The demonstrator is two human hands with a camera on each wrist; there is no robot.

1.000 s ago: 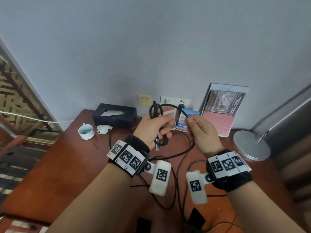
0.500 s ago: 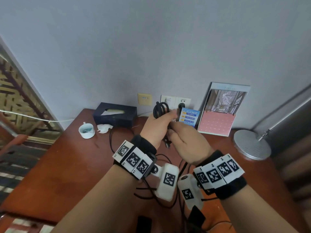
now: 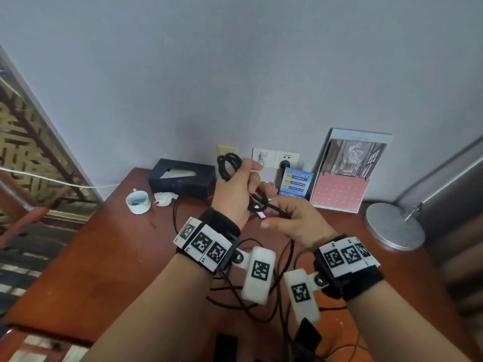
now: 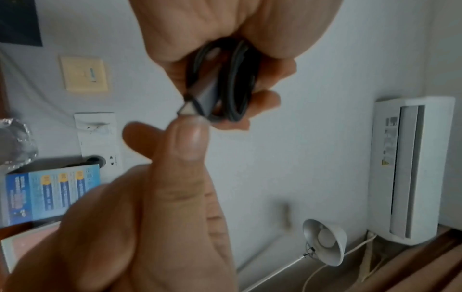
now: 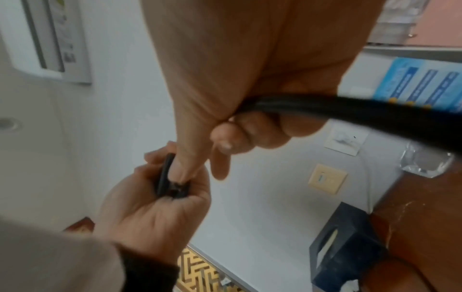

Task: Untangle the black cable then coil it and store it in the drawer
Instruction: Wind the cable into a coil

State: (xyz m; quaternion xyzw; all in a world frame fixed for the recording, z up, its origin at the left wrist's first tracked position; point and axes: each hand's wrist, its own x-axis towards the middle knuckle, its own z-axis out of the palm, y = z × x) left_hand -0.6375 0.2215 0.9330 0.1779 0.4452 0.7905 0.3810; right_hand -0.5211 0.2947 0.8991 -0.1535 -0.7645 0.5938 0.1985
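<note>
The black cable is partly wound into a small coil, and my left hand grips that coil above the desk. Loops stick out above the fist. Its silver plug hangs out below the hand; in the left wrist view the plug lies against the coil. My right hand sits just below and right of the left, fingers curled round the loose strand, thumb up at the coil. No drawer is in view.
The brown desk carries a dark tissue box, a white cup, a blue card, a pink calendar and a round lamp base. Thin black wires trail under my wrists.
My right hand brought the strand from the right in to the left hand, then dropped below it. The wide loop between the hands has closed up against the coil.
</note>
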